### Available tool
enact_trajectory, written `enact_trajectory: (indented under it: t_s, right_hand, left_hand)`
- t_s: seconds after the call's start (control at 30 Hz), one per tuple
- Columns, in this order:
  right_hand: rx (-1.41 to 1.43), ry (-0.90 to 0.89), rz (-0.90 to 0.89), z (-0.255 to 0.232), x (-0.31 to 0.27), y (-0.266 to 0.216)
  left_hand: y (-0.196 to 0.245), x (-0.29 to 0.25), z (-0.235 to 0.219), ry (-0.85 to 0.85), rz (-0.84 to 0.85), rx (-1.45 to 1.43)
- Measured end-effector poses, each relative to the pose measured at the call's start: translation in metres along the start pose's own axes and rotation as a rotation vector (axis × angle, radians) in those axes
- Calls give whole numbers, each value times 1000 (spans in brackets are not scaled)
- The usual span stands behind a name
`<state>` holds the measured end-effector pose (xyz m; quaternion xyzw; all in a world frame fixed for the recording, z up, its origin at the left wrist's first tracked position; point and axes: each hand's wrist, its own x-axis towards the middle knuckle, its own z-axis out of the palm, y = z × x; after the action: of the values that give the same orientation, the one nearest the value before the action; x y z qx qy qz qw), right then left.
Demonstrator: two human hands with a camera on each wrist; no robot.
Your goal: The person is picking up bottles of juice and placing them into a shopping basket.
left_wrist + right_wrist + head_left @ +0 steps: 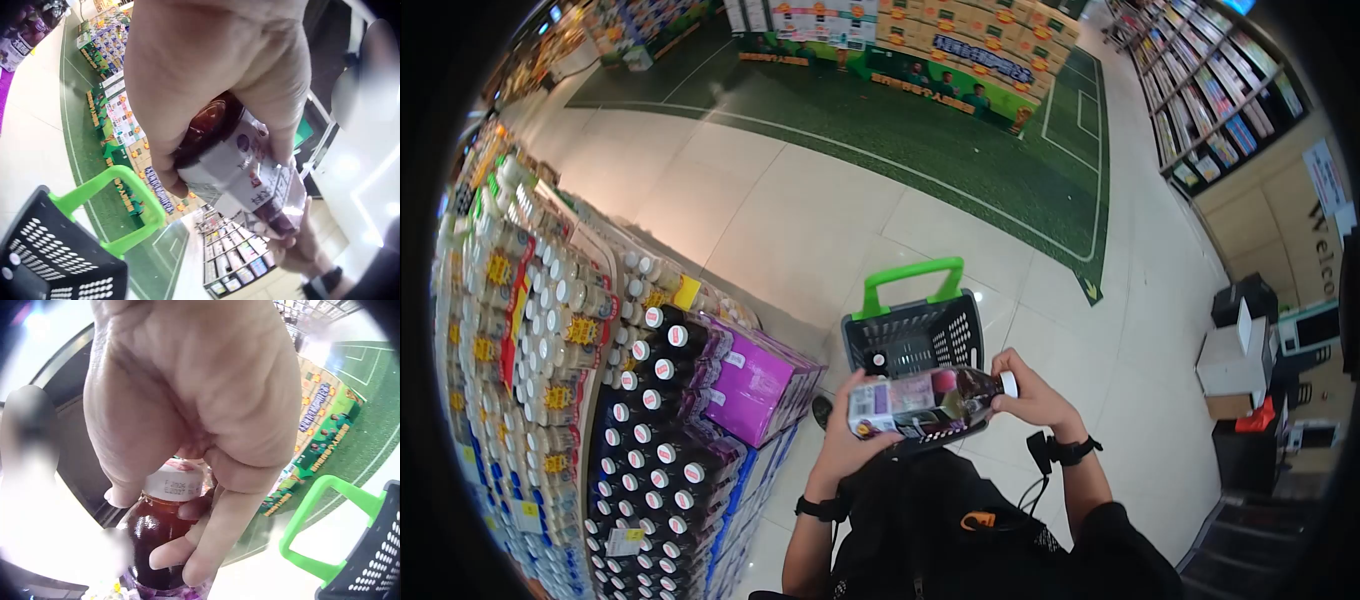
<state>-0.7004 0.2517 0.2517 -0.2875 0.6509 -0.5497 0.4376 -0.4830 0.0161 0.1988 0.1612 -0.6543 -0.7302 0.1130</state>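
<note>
A large bottle of dark juice [920, 400] with a purple and white label lies nearly level in front of the body in the head view. My left hand [848, 440] grips its base end, thumb and fingers on opposite sides. At the neck, my right hand [1034, 396] holds the other end. The right wrist view shows its fingers [212, 540] curled round the bottle's shoulder, below the white printed cap [174, 482]. Just beyond and beneath the bottle is a dark shopping basket [966, 318] with a raised green handle [913, 283]. A white-capped bottle [879, 361] sits inside it.
Rows of white-capped dark bottles [650, 460] stand on the left, beside a purple carton [755, 385]. Stacked boxes [970, 45] rise from a green pitch-patterned mat [920, 150] ahead. Bookshelves [1215, 90] and a counter with a white box [1238, 355] line the right.
</note>
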Motion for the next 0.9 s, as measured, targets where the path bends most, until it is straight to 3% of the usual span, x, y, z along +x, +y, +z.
enact_trajectory:
  t_s: [0.03,0.1,0.2,0.27,0.37,0.4,0.47,0.57,0.63,0.7,0.77,0.8,0.9]
  right_hand:
    - [24,22,10,0,10,7]
    - [-125,9,182,-2,34,13]
    - [-599,-34,250,-3,81,60]
    - [-666,-38,342,8,102,118]
    - [-1224,-59,262,16,141,243]
    - [-1288,-112,245,17,160,281]
    - [-1341,-183,278,19,181,359]
    - [-1327,-191,363,16,217,461]
    - [-1314,-192,324,17,230,516]
    - [-1316,-197,282,24,235,566]
    - [-1360,0,62,44,244,610]
    - [-1106,-15,373,53,252,624]
    - [-1054,-3,436,73,272,654]
  left_hand:
    - [-9,0,-2,1,-34,3]
    - [-33,-6,-15,-62,-66,349]
    - [-110,-36,-39,6,-247,371]
    - [-172,-76,-60,-8,-430,504]
    - [-262,-149,-84,-77,-761,744]
    - [-281,-172,-89,-83,-789,807]
    - [-296,-201,-99,-148,-860,862]
    - [-306,-216,-107,-148,-1015,618]
    - [-308,-208,-105,-47,-1054,517]
    - [-311,-206,-104,-71,-1072,528]
    - [-315,-202,-102,-91,-1088,548]
    - [-313,-201,-100,-91,-1136,545]
    - [-312,-209,-94,-58,-1181,548]
